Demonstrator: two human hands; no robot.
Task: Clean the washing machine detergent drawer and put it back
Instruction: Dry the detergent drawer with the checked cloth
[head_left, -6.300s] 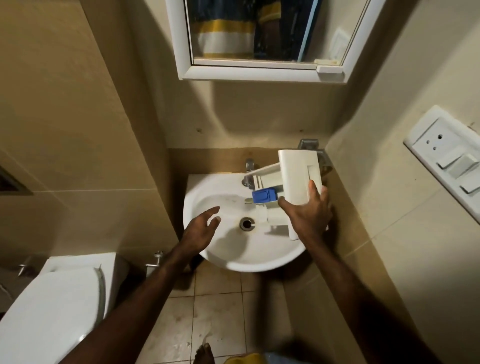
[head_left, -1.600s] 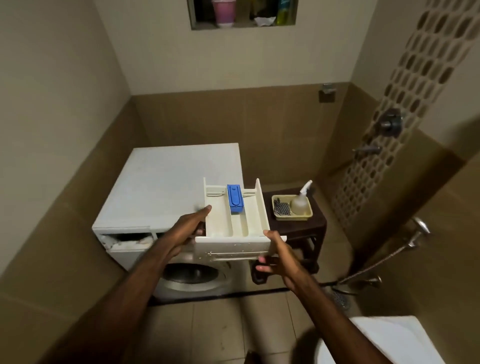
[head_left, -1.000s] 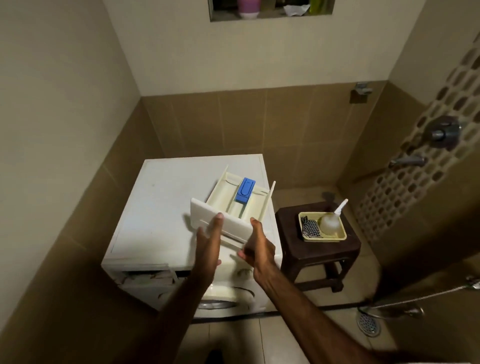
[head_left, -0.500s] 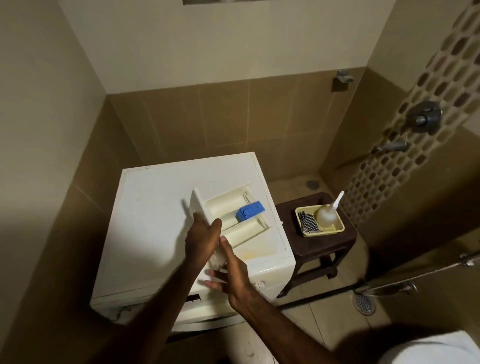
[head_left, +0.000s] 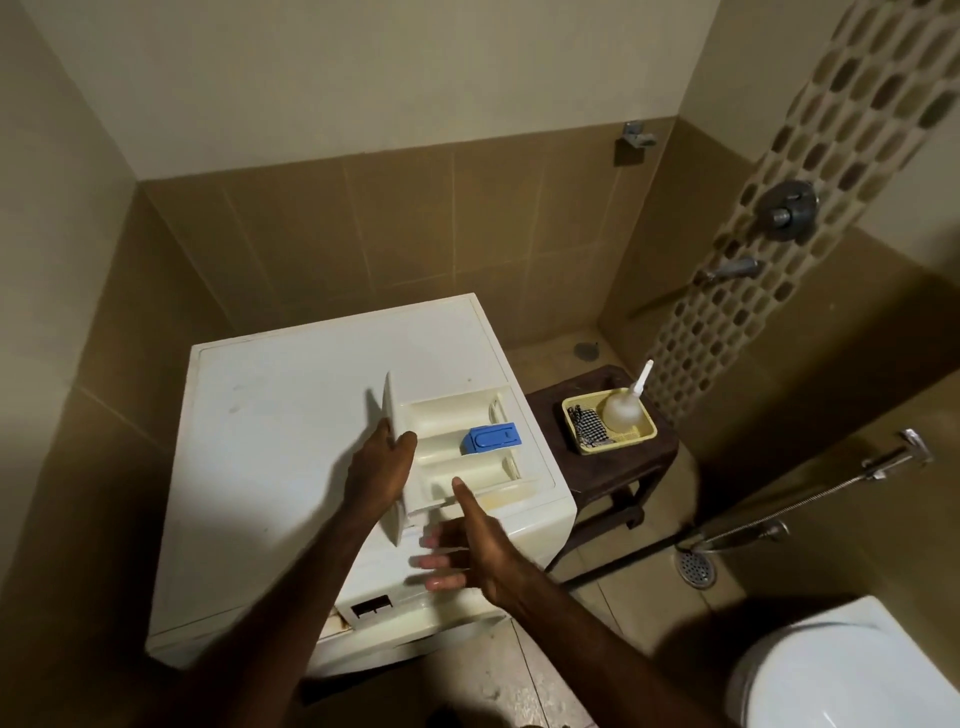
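Note:
The white detergent drawer (head_left: 457, 447), with a blue insert (head_left: 492, 435) in its middle compartment, lies on the right part of the washing machine top (head_left: 291, 415), its front panel turned to the left. My left hand (head_left: 379, 470) grips that front panel, thumb over its upper edge. My right hand (head_left: 467, 545) hovers just in front of the drawer with fingers spread and straight, thumb up near the drawer's near side, holding nothing. Low on the machine's front is the dark drawer slot (head_left: 371, 605).
A dark stool (head_left: 613, 467) stands right of the machine and carries a yellow tray (head_left: 644, 431) with a squeeze bottle (head_left: 626, 405) and a checked cloth (head_left: 587, 428). A toilet (head_left: 852, 670), a floor drain (head_left: 696, 566), a hand sprayer hose (head_left: 810, 499) and wall taps (head_left: 784, 208) are on the right.
The drawer came from the sink to the washing machine and now lies on its top. In the last half second my right hand came off it and opened; the view shifted a little.

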